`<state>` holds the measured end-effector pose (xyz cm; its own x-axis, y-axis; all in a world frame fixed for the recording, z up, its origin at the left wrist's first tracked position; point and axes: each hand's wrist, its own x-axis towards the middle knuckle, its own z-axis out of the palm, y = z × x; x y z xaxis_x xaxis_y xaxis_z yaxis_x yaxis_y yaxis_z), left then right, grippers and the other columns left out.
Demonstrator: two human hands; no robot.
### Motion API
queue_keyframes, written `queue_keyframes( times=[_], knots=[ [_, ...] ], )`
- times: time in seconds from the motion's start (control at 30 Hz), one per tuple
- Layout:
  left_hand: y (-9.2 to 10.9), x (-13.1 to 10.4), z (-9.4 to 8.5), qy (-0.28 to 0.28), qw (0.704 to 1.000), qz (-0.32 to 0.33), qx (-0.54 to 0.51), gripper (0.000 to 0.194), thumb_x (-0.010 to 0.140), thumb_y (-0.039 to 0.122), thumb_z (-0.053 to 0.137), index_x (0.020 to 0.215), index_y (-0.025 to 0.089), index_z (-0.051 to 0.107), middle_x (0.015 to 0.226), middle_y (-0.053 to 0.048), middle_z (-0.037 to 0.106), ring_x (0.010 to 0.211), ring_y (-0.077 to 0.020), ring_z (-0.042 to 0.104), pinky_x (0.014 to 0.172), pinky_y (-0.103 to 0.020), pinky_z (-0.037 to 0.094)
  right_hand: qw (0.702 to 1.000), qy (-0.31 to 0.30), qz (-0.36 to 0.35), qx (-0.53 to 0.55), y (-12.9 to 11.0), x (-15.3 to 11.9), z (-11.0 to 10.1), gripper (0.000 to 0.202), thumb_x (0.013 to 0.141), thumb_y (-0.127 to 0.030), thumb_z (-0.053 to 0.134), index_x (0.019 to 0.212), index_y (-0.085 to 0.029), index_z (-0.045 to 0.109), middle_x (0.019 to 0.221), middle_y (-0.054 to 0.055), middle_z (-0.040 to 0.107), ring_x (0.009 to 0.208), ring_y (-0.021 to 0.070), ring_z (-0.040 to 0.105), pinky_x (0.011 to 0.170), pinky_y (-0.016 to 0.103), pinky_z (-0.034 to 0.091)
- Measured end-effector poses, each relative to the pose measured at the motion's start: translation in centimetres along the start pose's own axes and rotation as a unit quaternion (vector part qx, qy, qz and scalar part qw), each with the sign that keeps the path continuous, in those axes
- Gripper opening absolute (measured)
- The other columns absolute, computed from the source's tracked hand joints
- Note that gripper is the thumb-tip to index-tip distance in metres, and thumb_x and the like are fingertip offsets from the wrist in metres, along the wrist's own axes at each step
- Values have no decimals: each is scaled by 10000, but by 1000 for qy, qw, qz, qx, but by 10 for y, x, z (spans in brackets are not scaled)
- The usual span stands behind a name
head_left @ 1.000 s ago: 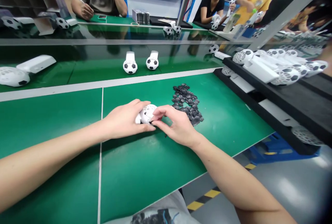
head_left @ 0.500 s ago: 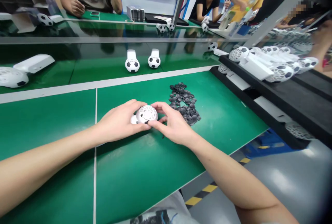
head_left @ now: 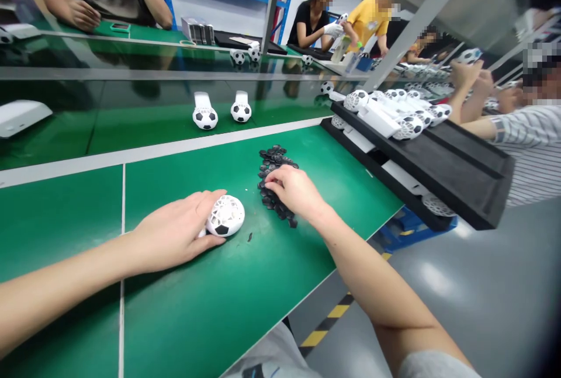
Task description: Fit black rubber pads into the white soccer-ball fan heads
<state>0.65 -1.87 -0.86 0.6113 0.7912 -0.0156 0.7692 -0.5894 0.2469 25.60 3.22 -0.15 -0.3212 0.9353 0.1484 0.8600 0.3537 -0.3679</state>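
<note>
A white openwork ball-shaped piece (head_left: 227,215) with one black patch on its near side rests on the green table (head_left: 184,302). My left hand (head_left: 179,231) is wrapped round its left side. Right of it, my right hand (head_left: 293,190) reaches onto a pile of small black pieces (head_left: 274,205), with fingers pinched together; whether a piece is between the fingertips is hidden. One loose black piece (head_left: 249,237) lies between the ball and the pile.
Two white football-patterned devices (head_left: 205,116) (head_left: 241,110) stand beyond the table's white edge strip. Stacked black trays (head_left: 468,156) holding similar devices are at the right. Several people sit or stand across and at the right, one in yellow (head_left: 370,18).
My right hand has left the ball and moved right to the black pile. My left hand stays on the ball. The view has turned right, and the black patch now shows on the ball's near side.
</note>
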Motion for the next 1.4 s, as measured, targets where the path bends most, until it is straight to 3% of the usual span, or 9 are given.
queue_keyframes(
  times=[0.27, 0.47, 0.6, 0.73, 0.83, 0.97, 1.1, 1.23, 1.4],
  knots=[
    [-29, 5, -15, 36, 999, 29, 8, 545, 802, 231, 420, 1335, 315, 337, 1166, -71, 523, 1008, -293, 468, 794, -409, 384, 999, -40, 4, 15, 4, 14, 15, 108, 788, -224, 612, 878, -183, 656, 912, 53, 630, 801, 156, 585, 683, 267, 442],
    [-24, 12, -7, 76, 997, 23, -2, 552, 781, 102, 348, 1278, 326, 430, 1123, -67, 503, 990, -272, 443, 828, -424, 356, 986, -79, 20, 142, 13, 14, 15, 65, 740, -160, 634, 763, -169, 574, 697, 0, 615, 637, 106, 560, 590, 221, 430],
    [-21, 16, -3, 103, 995, 2, -8, 567, 765, 84, 345, 1288, 284, 434, 1084, -69, 528, 1000, -270, 429, 844, -417, 349, 974, -45, -22, 222, 0, 3, 10, 36, 769, -171, 606, 800, -177, 588, 711, -12, 607, 612, 91, 546, 584, 215, 440],
    [-20, 16, -9, 72, 997, -2, -28, 608, 727, 97, 399, 1309, 271, 403, 1107, -54, 536, 1010, -254, 430, 891, -408, 324, 961, -3, -148, 234, -23, -8, 2, 56, 810, -181, 575, 820, -194, 629, 800, 3, 625, 734, 108, 564, 697, 241, 451],
    [-19, 15, -16, 27, 999, -2, -46, 659, 700, 216, 524, 1335, 281, 359, 1161, -52, 503, 1048, -267, 418, 902, -397, 326, 950, -32, -193, 241, -37, -16, 0, 84, 824, -147, 549, 835, -193, 620, 818, 1, 651, 794, 115, 584, 750, 249, 452],
    [-16, 15, -18, 26, 998, -6, -52, 689, 697, 395, 604, 1328, 254, 368, 1182, -76, 495, 1100, -284, 405, 957, -445, 285, 936, -91, -129, 315, -43, -24, 4, 93, 832, -161, 530, 890, -203, 590, 794, -13, 667, 727, 108, 633, 693, 241, 490],
    [-15, 16, -15, 33, 998, -13, -59, 669, 705, 409, 611, 1313, 237, 390, 1181, -92, 506, 1116, -289, 409, 998, -502, 226, 919, -60, -63, 385, -39, -25, 8, 74, 790, -252, 608, 840, -198, 608, 688, -24, 653, 642, 119, 652, 635, 242, 524],
    [-15, 16, -14, 39, 998, -9, -58, 666, 704, 397, 619, 1310, 237, 395, 1168, -87, 514, 1113, -286, 413, 1012, -518, 204, 934, -7, -99, 344, -35, -22, 6, 88, 804, -226, 594, 835, -218, 676, 778, -2, 656, 659, 100, 623, 674, 247, 525],
    [-15, 15, -15, 38, 997, -10, -65, 701, 688, 420, 648, 1314, 240, 392, 1189, -89, 506, 1121, -286, 409, 1020, -517, 191, 940, -27, -102, 324, -39, -23, 8, 205, 789, -181, 607, 980, -243, 648, 825, -10, 653, 626, 84, 605, 663, 241, 527]
  ],
)
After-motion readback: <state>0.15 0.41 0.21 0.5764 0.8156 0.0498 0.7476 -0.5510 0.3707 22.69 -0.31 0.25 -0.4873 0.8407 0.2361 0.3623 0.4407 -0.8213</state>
